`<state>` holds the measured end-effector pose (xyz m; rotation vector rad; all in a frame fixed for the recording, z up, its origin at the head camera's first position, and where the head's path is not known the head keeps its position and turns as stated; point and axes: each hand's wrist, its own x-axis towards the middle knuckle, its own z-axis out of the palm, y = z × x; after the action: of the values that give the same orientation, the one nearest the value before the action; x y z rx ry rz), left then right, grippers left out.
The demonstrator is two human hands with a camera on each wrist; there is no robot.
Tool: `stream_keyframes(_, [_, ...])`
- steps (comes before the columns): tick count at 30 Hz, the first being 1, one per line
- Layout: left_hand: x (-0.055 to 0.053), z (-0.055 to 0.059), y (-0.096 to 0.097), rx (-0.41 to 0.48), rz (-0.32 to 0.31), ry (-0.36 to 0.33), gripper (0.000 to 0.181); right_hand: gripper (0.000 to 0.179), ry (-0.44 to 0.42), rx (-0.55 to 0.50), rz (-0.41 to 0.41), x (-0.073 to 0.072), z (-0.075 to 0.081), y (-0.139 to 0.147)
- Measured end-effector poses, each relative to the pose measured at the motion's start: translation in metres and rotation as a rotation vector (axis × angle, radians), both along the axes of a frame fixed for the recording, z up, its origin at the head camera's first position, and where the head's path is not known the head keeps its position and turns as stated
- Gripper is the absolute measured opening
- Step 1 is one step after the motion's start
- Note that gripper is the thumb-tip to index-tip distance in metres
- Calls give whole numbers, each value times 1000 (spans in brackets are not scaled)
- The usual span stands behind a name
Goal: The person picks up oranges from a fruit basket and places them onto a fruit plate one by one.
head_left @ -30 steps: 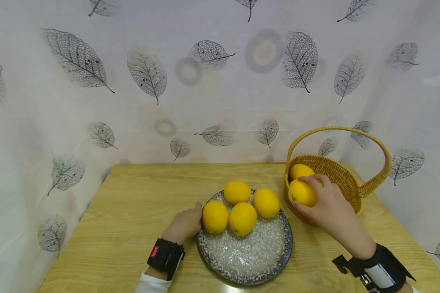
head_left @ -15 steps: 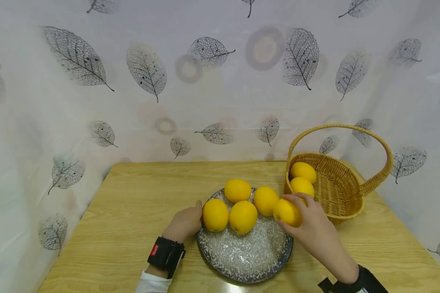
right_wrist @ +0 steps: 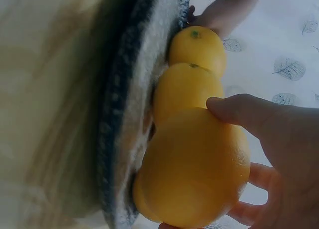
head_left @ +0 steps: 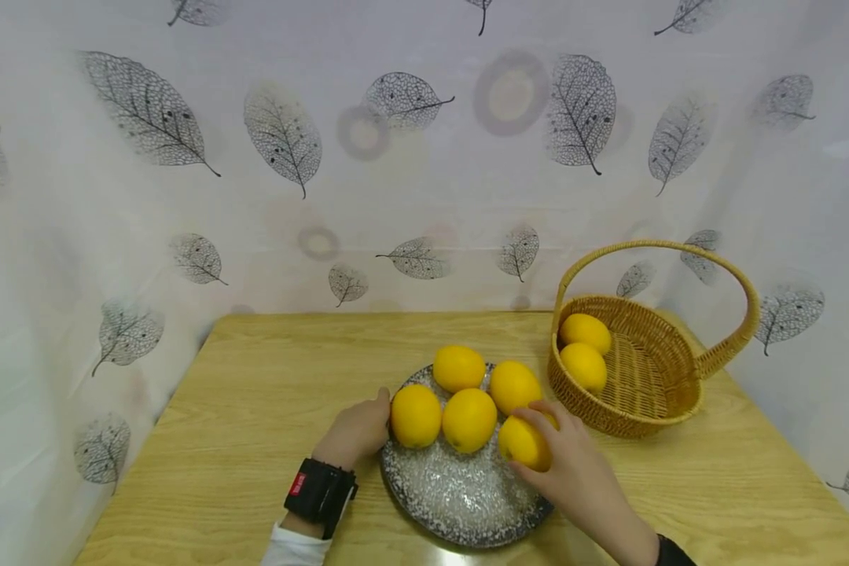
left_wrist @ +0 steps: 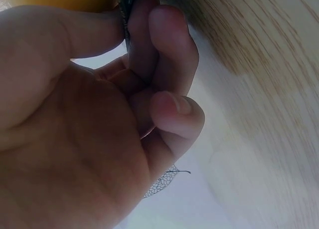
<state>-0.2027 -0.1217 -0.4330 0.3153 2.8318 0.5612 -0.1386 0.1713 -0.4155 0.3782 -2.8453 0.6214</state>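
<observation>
A speckled grey plate (head_left: 467, 503) with a dark rim sits on the table and bears several oranges (head_left: 470, 420) on its far half. My left hand (head_left: 354, 431) pinches the plate's left rim (left_wrist: 125, 19), thumb on top and fingers curled beneath. My right hand (head_left: 573, 464) grips another orange (right_wrist: 194, 169) between thumb and fingers, over the right part of the plate, close beside the others. To the right stands a wicker basket (head_left: 626, 424) with a tall arched handle. Two oranges (head_left: 584, 367) lie in its left side.
The wooden table (head_left: 269, 369) reaches back to a pale curtain (head_left: 424, 196) printed with leaves. The basket stands near the table's right edge, its handle rising high above the rim.
My right hand has carried an orange out of the basket, leftward and toward me, to over the plate. The left hand has stayed at the plate's rim.
</observation>
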Motion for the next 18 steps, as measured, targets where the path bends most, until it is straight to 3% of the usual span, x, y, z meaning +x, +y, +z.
stream_keyframes(7, [0,2,1,1,-2,-2,58,64,27,15,14,4,-13,-1])
stream_keyframes(18, [2,2,1,-7,1,7,56,70,40,-4,12,6,-15,0])
